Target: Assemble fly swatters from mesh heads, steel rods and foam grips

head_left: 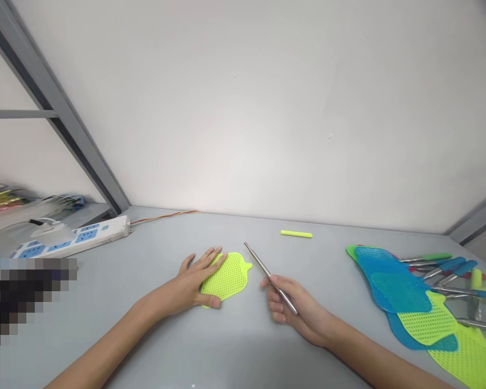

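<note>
My left hand [200,280] lies with fingers spread over a yellow-green fly swatter head [229,274], which is flat on the table. Its palm and thumb cover the left part of the perforated head; the short neck points right. In my right hand [289,305] is a metal rod [263,266], a slim silver tube gripped between thumb and fingers. The rod slants up and to the left, its far end apart from the swatter neck. Beyond the rod, a yellow-green handle sleeve [296,234] rests on the table.
Several blue, green and yellow-green fly swatters [405,286] are heaped at the right, handles pointing right. A white power strip [85,236] with a plug lies at the left by a grey frame post [65,108]. Thin wires [166,215] run along the wall's foot.
</note>
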A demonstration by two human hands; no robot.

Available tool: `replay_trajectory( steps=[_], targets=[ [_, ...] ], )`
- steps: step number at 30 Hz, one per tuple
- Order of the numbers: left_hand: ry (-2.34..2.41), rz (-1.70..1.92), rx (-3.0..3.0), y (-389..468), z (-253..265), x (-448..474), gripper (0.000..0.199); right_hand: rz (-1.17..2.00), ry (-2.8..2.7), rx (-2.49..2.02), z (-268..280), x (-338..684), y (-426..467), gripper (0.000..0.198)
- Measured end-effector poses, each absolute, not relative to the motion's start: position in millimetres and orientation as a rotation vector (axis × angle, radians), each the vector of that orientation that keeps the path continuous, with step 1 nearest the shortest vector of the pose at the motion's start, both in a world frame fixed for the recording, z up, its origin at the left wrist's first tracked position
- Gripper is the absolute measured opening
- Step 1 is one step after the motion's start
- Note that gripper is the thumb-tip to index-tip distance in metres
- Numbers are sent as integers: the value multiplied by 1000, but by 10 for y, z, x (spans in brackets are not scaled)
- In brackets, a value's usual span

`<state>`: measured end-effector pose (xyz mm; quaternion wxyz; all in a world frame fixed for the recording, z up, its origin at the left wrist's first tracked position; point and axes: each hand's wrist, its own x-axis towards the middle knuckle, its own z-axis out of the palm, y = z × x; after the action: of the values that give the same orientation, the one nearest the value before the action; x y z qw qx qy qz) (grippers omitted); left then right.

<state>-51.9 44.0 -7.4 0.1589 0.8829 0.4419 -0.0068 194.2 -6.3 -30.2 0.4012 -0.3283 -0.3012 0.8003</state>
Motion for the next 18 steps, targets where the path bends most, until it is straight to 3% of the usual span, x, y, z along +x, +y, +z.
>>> replay_trajectory(
  steps=[18],
  targets=[
    [1226, 114, 2478, 276, -6, -402, 85, 1809, -796, -891, -298, 1882, -110, 28]
  ],
)
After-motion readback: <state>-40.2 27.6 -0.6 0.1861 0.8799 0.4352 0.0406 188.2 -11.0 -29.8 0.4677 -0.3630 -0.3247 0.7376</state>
